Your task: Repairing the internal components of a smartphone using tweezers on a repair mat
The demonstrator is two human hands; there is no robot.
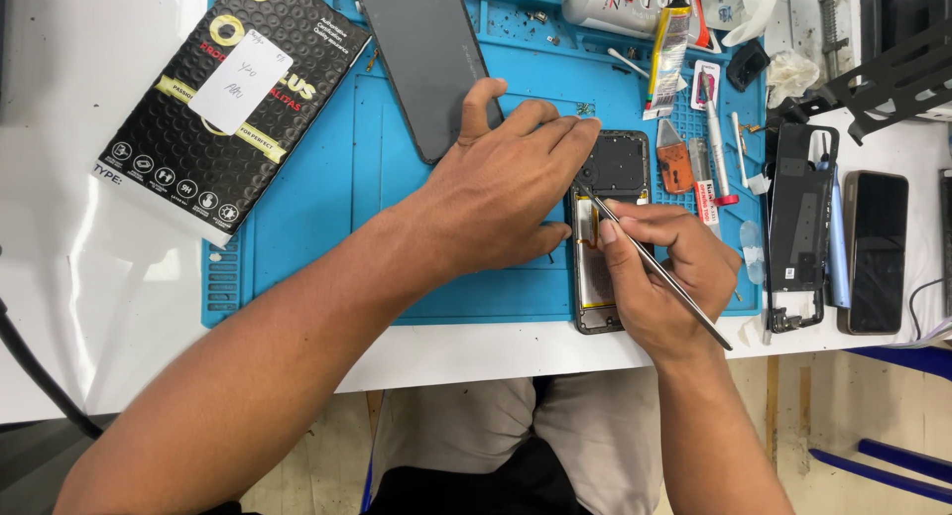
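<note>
An opened phone (pixel 617 168) with its back off lies upright on the blue repair mat (pixel 317 198), its dark upper part and yellowish battery area showing. My left hand (pixel 506 193) lies flat on the phone's left edge and holds it down. My right hand (pixel 659 277) grips metal tweezers (pixel 654 267) like a pen. Their tip rests on the phone just below the fingertips of the left hand. A dark grey back cover (pixel 421 54) lies on the mat above the left hand.
A black patterned box (pixel 233 99) sits at the mat's upper left. Glue tubes (pixel 669 44), small tools (pixel 716 148) and a pry tool lie along the mat's right side. A phone frame (pixel 801 218) and a dark phone (pixel 875 247) lie right of the mat. The table's front edge is near.
</note>
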